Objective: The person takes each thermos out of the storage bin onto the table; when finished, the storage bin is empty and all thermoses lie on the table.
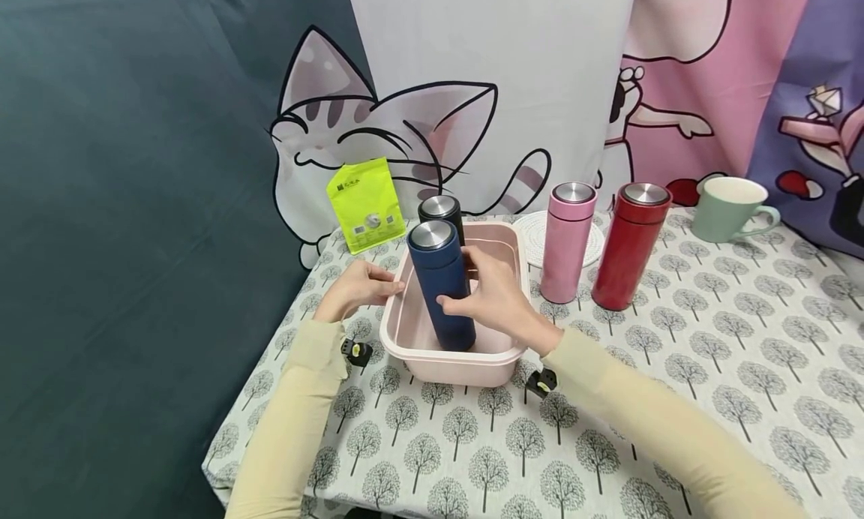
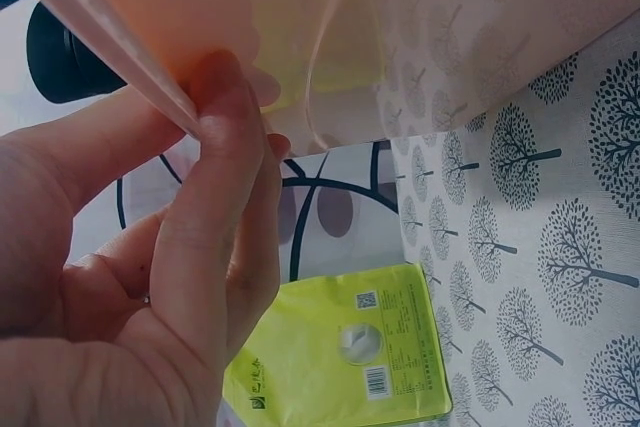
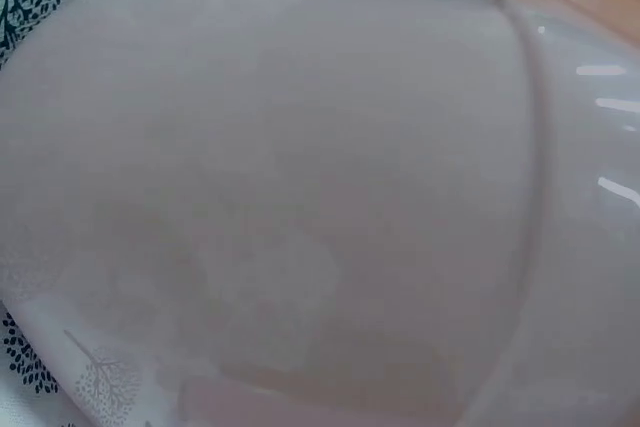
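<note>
Navy flask stands upright in the pink tub near the surface's left edge.

The surface (image 1: 709, 354) carries the pink plastic tub (image 1: 502, 358); the left hand (image 1: 356, 288) pinches its left rim, grip closed on the thin wall. The right hand (image 1: 491, 298) wraps the navy flask (image 1: 442, 279) at mid-body, grip closed round it, with a black flask (image 1: 440, 208) just behind. The navy flask looks rigid, smooth and probably slippery, so mid-body is the surest hold.
</note>
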